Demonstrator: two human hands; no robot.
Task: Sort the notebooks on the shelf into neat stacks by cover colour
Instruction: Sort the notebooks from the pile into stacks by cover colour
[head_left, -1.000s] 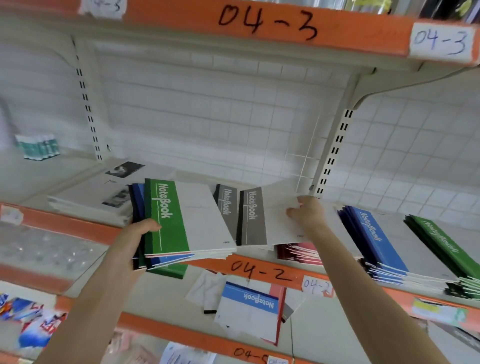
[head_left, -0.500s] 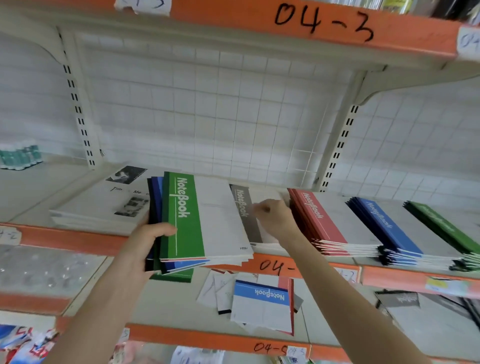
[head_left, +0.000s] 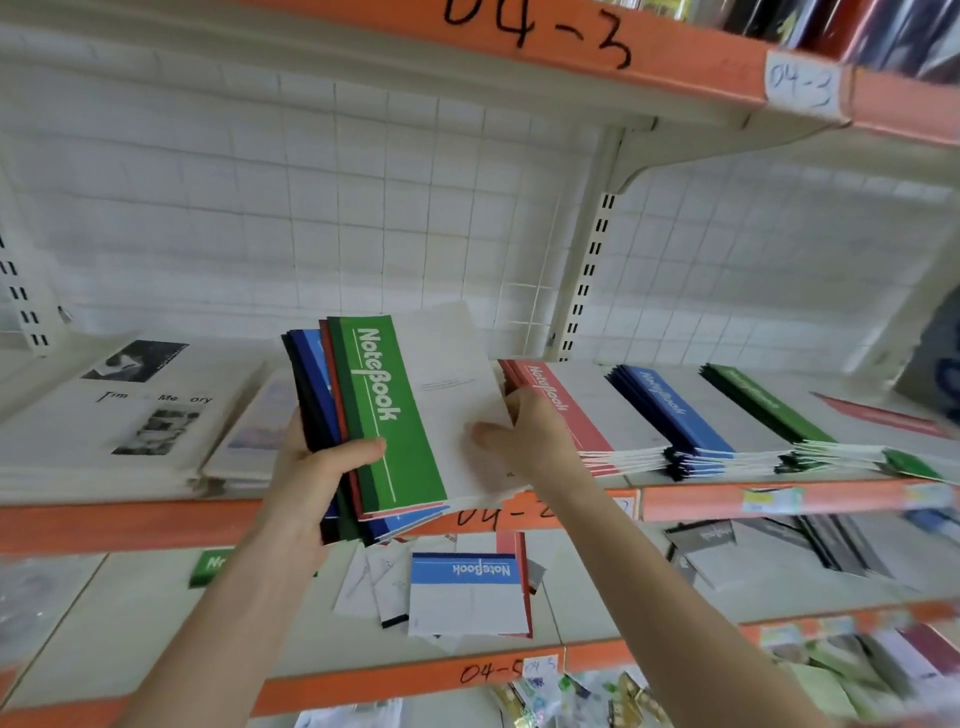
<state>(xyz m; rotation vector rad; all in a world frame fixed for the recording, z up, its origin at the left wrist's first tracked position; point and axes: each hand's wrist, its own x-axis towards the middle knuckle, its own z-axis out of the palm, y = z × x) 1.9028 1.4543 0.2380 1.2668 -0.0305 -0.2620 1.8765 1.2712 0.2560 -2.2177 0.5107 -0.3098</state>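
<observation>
left hand (head_left: 311, 483): clenched round the spine side of a fanned bundle of notebooks (head_left: 395, 415), thumb laid across the green band of the top cover. blue, red and dark covers are seen splayed beneath it.

right hand (head_left: 535, 441): the bundle's right edge is pinched, thumb pressed on the white part of the top cover, fingers curled over the edge. how many notebooks are caught in that pinch cannot be told.

the bundle is held tilted, above the orange front lip of the shelf (head_left: 701, 501), lifted off the board.

just right of it, three piles are laid side by side on the shelf: red stack (head_left: 576, 415), blue stack (head_left: 675, 415), green stack (head_left: 769, 410). white booklets (head_left: 130, 415) with black-and-white photos are laid to the left.

on the lower shelf (head_left: 130, 613), a blue-banded notebook (head_left: 467, 597) is spread over loose ones; grey notebooks (head_left: 727, 551) are piled to the right.
</observation>
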